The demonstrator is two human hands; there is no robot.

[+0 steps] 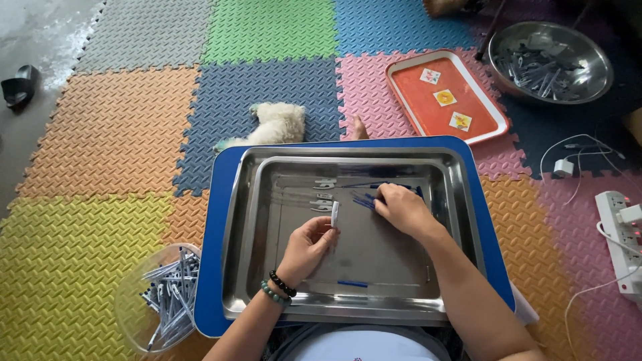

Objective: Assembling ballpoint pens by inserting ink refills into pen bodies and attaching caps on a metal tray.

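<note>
A shiny steel tray (267,294) rests on a blue board (214,267) in front of me. My left hand (306,247), with bead bracelets at the wrist, holds a small white tube (335,214) upright over the tray's middle. My right hand (400,207) presses its fingertips onto a bunch of thin blue sticks (364,200) lying in the tray. A few white tubes (324,196) lie at the tray's far side. One blue stick (352,283) lies near the front edge.
A clear bowl of white tubes (167,297) stands at the left. An orange tray (445,99) and a steel bowl of parts (550,61) sit at the back right. A power strip (622,234) with cables lies at the right. A white fluffy toy (277,124) is behind the board.
</note>
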